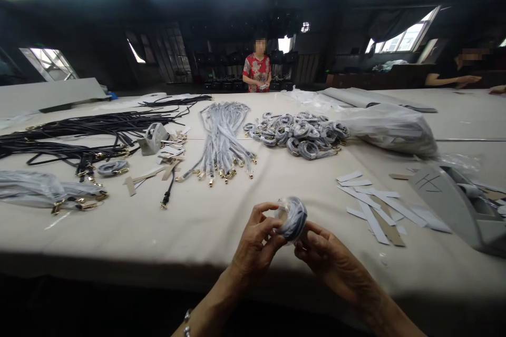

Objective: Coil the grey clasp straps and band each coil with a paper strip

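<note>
A dark strap coiled into a ring and wrapped in clear plastic [296, 216] is held just above the near edge of the table. My left hand [256, 242] pinches its left side, with fingers over the rim and thumb underneath. On the lower right of the coil, my right hand [332, 260] is closed, fingertips against the ring. Beyond my hands lie a pile of similar coiled straps [306, 131] and a fan of straight plastic-wrapped straps [225, 137] with gold-coloured clasps. Cut strips of paper and card [375, 208] are scattered to the right of my hands.
Bare black straps [90, 126] spread across the left, near a grey tape dispenser [153, 138]. Another grey dispenser [454, 205] stands at right, with a plastic bag [391, 126] behind it. One person [256, 71] stands across the table [177, 237]; another is at far right.
</note>
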The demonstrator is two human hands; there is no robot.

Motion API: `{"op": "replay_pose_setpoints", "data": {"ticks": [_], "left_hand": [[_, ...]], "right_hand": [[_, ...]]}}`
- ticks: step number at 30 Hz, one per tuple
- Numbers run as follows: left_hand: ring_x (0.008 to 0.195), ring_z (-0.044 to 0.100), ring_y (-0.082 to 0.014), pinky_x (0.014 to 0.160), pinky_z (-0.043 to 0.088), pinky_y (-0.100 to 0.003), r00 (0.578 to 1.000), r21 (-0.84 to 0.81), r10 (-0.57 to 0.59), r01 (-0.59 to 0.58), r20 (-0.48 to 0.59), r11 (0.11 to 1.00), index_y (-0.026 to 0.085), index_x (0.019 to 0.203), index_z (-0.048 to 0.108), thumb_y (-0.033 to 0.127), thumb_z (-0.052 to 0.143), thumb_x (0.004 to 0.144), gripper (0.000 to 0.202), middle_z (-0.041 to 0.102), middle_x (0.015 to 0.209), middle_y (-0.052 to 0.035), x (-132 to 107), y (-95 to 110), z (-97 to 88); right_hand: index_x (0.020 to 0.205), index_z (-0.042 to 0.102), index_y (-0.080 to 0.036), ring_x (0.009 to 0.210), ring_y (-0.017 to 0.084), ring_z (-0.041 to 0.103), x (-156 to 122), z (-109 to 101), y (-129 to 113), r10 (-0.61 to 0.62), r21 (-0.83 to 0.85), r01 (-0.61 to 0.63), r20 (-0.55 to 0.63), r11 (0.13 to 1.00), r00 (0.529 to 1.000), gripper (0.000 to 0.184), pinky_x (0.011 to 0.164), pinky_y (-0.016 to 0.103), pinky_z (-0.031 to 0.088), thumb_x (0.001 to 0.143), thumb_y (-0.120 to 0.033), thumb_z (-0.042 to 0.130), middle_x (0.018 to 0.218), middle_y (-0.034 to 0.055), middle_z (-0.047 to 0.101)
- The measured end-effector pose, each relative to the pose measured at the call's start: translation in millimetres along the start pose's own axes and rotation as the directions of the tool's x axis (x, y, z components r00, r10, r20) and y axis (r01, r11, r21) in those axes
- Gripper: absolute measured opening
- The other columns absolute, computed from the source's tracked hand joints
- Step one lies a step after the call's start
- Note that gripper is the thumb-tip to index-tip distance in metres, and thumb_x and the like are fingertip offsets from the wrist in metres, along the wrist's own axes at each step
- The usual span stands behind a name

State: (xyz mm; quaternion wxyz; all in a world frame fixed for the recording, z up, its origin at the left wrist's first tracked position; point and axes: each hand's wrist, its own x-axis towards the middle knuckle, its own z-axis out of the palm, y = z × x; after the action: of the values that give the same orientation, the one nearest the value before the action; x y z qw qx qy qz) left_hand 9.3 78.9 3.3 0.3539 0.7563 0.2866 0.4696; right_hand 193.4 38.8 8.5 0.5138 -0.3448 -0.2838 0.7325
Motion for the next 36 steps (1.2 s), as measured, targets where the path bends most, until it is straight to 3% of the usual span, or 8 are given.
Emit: {"op": "replay_pose_setpoints", "data": {"ticks": [6, 11, 14, 19, 25, 29, 32, 36], "left_hand": [[0.075, 0.052, -0.0110, 0.072, 0.048, -0.026, 0.992, 0.135, 0.105, -0.114, 0.070, 0.984, 0.020, 0.099, 0.066, 0.011, 0.063, 0.089, 0.014, 0.049, 0.120, -0.0079, -3, 1, -12.6], [0.073, 0.051, -0.0104, 0.075, 0.050, -0.028, 0.992, 0.084, 0.081, -0.090, 0.097, 0.992, 0.020, 0.098, 0.068, 0.014, 0.067, 0.087, 0.012, 0.049, 0.123, -0.0086, -4, 2, -10.6], [0.073, 0.051, -0.0108, 0.076, 0.050, -0.028, 0.992, 0.075, 0.062, -0.071, 0.110, 0.995, 0.020, 0.097, 0.069, 0.013, 0.068, 0.085, 0.014, 0.048, 0.131, -0.0098, -4, 1, -6.4], [0.080, 0.054, -0.0125, 0.080, 0.049, -0.028, 0.982, 0.094, 0.022, -0.040, 0.190, 0.995, 0.022, 0.100, 0.069, 0.012, 0.067, 0.086, 0.018, 0.049, 0.137, -0.0083, -2, -1, -8.4], [0.105, 0.061, -0.0177, 0.089, 0.047, -0.024, 0.948, 0.011, -0.063, 0.063, 0.311, 0.998, 0.020, 0.103, 0.067, 0.012, 0.062, 0.090, 0.016, 0.060, 0.121, -0.0073, 10, 10, -28.0], [0.101, 0.062, -0.0173, 0.090, 0.046, -0.024, 0.933, 0.097, -0.112, 0.083, 0.343, 0.992, 0.019, 0.093, 0.067, 0.012, 0.063, 0.089, 0.010, 0.065, 0.113, -0.0056, 15, 10, -28.0], [0.085, 0.064, -0.0152, 0.077, 0.049, -0.022, 0.915, 0.122, -0.272, 0.246, 0.297, 0.962, 0.019, 0.089, 0.068, 0.014, 0.064, 0.085, 0.007, 0.068, 0.096, -0.0021, 14, 6, -17.7], [0.046, 0.056, -0.0062, 0.040, 0.041, -0.018, 0.796, -0.135, -0.522, 0.579, 0.308, 0.804, 0.023, 0.115, 0.061, 0.025, 0.063, 0.083, 0.032, 0.065, 0.111, -0.0035, 10, 3, -1.0]], "right_hand": [[0.093, 0.077, -0.017, 0.058, 0.008, 0.033, 5, -15, 9, -0.014, -0.203, 0.008, -0.030, 0.979, 0.999, 0.025, 0.053, 0.022, 0.030, 0.081, -0.038, 0.078, 0.064, -0.0027, 0.050], [0.078, 0.076, -0.018, 0.061, 0.011, 0.038, 4, -24, 5, -0.167, -0.480, 0.133, -0.029, 0.867, 0.986, 0.021, 0.057, 0.024, 0.035, 0.077, -0.039, 0.080, 0.062, -0.0021, 0.054], [0.078, 0.077, -0.021, 0.062, 0.012, 0.042, 7, -15, 15, -0.229, -0.320, 0.187, -0.098, 0.929, 0.969, 0.021, 0.058, 0.024, 0.038, 0.071, -0.038, 0.085, 0.067, -0.0017, 0.062], [0.088, 0.079, -0.026, 0.082, 0.016, 0.057, 7, 10, 25, -0.014, 0.192, 0.049, -0.179, 0.980, 0.984, 0.032, 0.076, 0.026, 0.047, 0.061, -0.038, 0.090, 0.090, 0.0004, 0.073], [0.101, 0.076, -0.017, 0.083, 0.018, 0.055, -4, -4, 15, -0.017, -0.023, 0.017, 0.035, 1.000, 0.999, 0.040, 0.079, 0.029, 0.047, 0.067, -0.034, 0.086, 0.091, 0.0060, 0.071], [0.100, 0.076, -0.019, 0.080, 0.015, 0.052, 0, -12, 29, -0.050, 0.002, 0.051, -0.113, 0.999, 0.992, 0.037, 0.078, 0.027, 0.047, 0.071, -0.041, 0.084, 0.092, 0.0033, 0.068], [0.094, 0.076, -0.020, 0.079, 0.014, 0.052, 6, -8, 42, -0.084, 0.068, 0.101, -0.224, 0.993, 0.971, 0.030, 0.072, 0.026, 0.047, 0.073, -0.039, 0.083, 0.092, 0.0027, 0.068], [0.098, 0.076, -0.022, 0.077, 0.013, 0.052, 11, -4, 47, -0.089, 0.133, 0.132, -0.285, 0.982, 0.954, 0.029, 0.063, 0.023, 0.046, 0.075, -0.038, 0.082, 0.096, 0.0015, 0.068]]}}
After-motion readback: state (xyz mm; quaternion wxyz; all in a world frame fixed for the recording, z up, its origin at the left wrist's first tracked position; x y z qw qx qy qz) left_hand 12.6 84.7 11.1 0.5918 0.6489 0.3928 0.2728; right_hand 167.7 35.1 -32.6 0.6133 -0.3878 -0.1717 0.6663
